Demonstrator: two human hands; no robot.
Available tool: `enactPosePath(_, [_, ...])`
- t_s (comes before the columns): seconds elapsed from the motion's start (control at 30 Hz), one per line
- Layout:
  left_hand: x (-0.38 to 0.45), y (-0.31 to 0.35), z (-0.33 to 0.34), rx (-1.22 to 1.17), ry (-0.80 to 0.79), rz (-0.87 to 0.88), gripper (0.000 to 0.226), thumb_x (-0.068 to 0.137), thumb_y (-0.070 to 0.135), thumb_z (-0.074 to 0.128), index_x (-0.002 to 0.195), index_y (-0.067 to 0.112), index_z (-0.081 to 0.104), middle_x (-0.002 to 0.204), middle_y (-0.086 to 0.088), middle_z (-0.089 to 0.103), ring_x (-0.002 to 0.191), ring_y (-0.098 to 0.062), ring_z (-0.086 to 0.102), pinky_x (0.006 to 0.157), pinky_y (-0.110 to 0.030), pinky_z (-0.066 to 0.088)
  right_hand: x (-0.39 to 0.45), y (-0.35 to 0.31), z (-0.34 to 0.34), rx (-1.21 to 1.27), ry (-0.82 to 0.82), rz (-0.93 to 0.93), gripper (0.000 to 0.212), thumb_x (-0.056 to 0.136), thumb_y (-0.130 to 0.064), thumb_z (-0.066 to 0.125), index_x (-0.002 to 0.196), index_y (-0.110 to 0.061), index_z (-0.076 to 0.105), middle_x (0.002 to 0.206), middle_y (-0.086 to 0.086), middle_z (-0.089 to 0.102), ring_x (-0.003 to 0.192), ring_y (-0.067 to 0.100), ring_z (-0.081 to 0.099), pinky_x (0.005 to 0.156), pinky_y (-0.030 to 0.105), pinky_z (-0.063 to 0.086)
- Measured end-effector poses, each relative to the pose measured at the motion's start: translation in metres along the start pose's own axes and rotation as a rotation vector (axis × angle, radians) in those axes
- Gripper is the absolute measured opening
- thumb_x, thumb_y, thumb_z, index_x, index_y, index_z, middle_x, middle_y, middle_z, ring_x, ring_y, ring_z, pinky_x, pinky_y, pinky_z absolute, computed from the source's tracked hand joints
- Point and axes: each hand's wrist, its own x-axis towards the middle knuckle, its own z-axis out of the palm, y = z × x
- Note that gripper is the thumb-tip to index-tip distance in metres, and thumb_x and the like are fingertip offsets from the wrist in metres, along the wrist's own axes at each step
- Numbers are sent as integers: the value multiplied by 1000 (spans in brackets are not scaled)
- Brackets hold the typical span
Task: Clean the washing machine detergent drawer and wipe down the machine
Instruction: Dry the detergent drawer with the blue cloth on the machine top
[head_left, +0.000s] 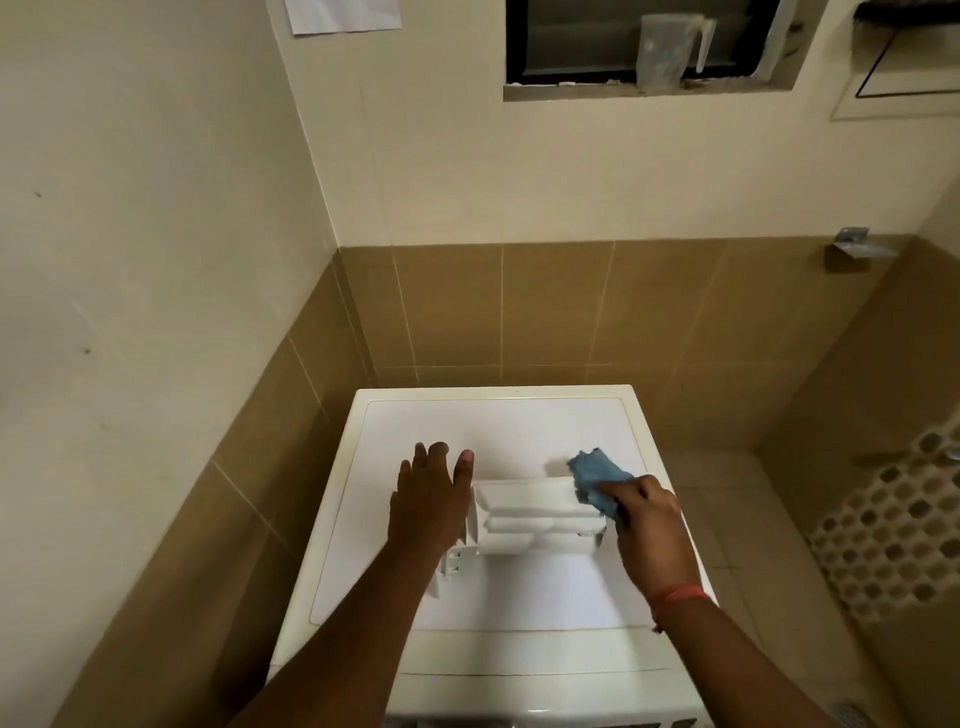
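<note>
Drawer (535, 514) lies mid-lid, right hand (652, 530) pressing cloth (597, 480) at its right edge.

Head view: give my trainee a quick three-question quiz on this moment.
1. True or false: the detergent drawer lies on top of the washing machine.
2. Which hand grips the blue cloth? A) left B) right
3. How do the left hand fingers lie?

Key:
1. True.
2. B, the right hand.
3. Straight, flat on the machine top beside the drawer.
</note>
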Motion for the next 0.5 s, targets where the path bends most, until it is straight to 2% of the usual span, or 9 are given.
enactPosePath(0.07, [-2,2,-2,-84,-24,-12,62,97,63,21,142,24,36,142,-12,52,126,-32,52,102,-44,45,5,-5,-4,312,-7,252,46,84,15,49,100,-22,71,94,6,56,78,26,59,70,29,47])
enactPosePath(0.1, [-3,3,-3,-107,-45,-22,56,99,60,21,141,25,35,130,-13,60,115,-32,59,95,-40,47,8,-10,-4,492,-8,387,45,88,13,43,95,-22,69,90,10,58,69,27,57,63,29,46])
enactPosePath(0.17, [-6,5,-9,-147,-62,-22,51,100,58,21,137,25,35,112,-13,67,100,-31,64,85,-37,48,16,-13,1,793,1,599,38,91,8,38,91,-16,67,72,18,58,55,29,51,49,31,41])
enactPosePath(0.2, [-8,5,-11,-166,-55,-15,50,100,58,21,135,25,35,110,-11,67,98,-30,64,84,-36,48,19,-11,5,890,4,658,34,90,6,38,92,-12,66,67,21,56,54,31,49,46,33,39])
enactPosePath(0.3, [-10,2,-11,-223,44,36,40,101,53,28,126,25,40,111,-6,66,95,-26,65,81,-36,52,26,-7,4,992,2,725,31,88,11,35,103,-1,60,70,26,55,57,37,50,47,35,38])
enactPosePath(0.4, [-13,0,-5,-356,138,100,19,102,41,37,114,27,43,108,-4,61,84,-20,62,68,-36,57,21,-6,-6,1091,-28,688,33,90,14,34,101,-3,60,78,24,63,64,37,61,57,35,47])
enactPosePath(0.5, [-21,-2,6,-448,185,154,4,103,26,43,107,26,43,108,-2,54,90,-14,60,77,-40,60,7,5,-2,1102,-51,667,32,92,14,38,98,-7,63,97,21,65,83,33,62,73,41,50])
